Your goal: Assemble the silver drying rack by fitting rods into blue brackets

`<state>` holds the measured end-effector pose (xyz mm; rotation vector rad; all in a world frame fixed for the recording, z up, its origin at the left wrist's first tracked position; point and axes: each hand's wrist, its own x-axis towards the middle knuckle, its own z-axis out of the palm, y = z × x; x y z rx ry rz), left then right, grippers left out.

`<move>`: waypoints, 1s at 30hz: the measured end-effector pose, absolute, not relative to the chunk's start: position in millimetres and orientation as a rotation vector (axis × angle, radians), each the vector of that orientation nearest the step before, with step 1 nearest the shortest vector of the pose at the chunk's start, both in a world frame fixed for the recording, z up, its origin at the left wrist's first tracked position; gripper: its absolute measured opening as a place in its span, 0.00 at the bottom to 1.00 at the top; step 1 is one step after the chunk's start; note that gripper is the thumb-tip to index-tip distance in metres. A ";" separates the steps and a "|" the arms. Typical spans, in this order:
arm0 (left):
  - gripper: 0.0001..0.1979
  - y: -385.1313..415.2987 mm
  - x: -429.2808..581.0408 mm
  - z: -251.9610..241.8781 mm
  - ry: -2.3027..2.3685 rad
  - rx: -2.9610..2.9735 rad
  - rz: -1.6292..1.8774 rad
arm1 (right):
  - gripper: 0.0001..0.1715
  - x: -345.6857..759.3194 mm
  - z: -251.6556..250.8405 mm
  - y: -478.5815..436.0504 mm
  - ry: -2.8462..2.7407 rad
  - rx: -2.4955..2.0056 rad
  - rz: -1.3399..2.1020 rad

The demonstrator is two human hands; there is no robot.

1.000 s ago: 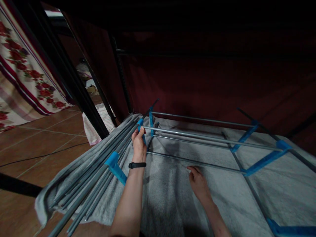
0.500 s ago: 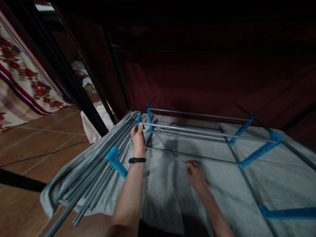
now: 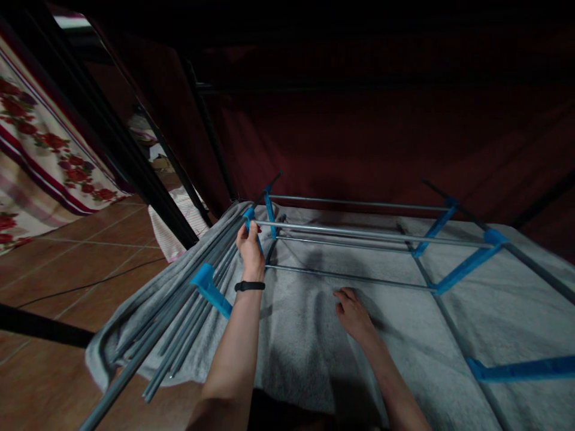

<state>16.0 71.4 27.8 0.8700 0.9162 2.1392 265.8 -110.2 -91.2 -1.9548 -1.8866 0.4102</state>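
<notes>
My left hand point(image 3: 250, 250), with a black band at the wrist, is closed around a blue plastic connector point(image 3: 248, 214) at the left end of a frame. Metal rods join this end to the right one; the near upper rod point(image 3: 359, 230) meets the connector by my thumb. On the right end, another blue connector point(image 3: 469, 267) slopes between two dark tubes. My right hand point(image 3: 353, 312) is low over the grey blanket point(image 3: 305, 335), holding nothing, its fingers loosely bent and apart. Whether it touches the cloth I cannot tell.
Several loose grey tubes point(image 3: 179, 326) lie bundled at the left. A blue connector point(image 3: 211, 290) sticks out from a long tube there, and another blue connector point(image 3: 523, 369) is at the lower right. Black posts point(image 3: 155, 197) stand at the left; a dark red curtain point(image 3: 359, 137) hangs behind.
The view has shifted slightly. Both hands keep nearly the same places, the left still on the connector and the right still low over the blanket.
</notes>
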 end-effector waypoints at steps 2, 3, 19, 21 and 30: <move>0.20 71.3 16.8 27.2 0.933 0.856 2.149 | 0.26 266.4 -91.2 -110.6 -1.918 -1.967 0.405; 0.20 70.8 17.2 27.1 0.946 0.846 2.151 | 0.26 266.8 -91.6 -110.6 -1.931 -1.967 0.404; 0.25 1.1 39.5 8.1 1.512 1.033 1.976 | 0.28 274.2 -98.2 -110.7 -2.043 -1.935 0.405; 0.23 -26.0 47.8 4.2 1.526 1.119 1.930 | 0.28 273.1 -98.0 -112.0 -2.059 -1.974 0.389; 0.18 -106.8 60.2 -14.3 1.638 1.415 1.536 | 0.30 262.6 -104.5 -126.2 -2.054 -2.084 0.268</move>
